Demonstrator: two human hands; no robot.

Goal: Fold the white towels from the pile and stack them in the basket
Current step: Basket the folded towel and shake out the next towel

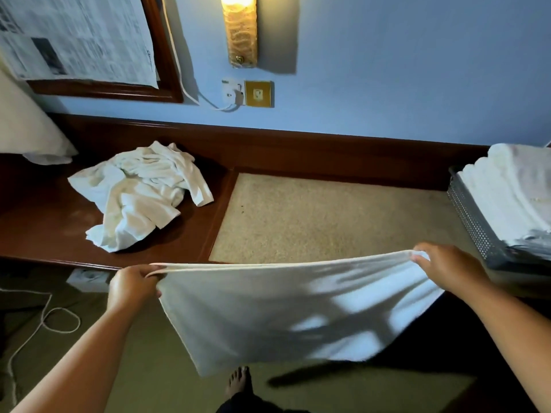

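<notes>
Pinching towel corners: left hand, right hand; newspaper print blurred.

A crumpled towel pile lies on the dark wooden counter, left of its beige inset; the mesh basket stands at right.

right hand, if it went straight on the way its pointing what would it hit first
Gripping the towel corner, the right hand points up-left across the beige inset; that path looks free until the wooden back rail, though depth is unclear.
</notes>
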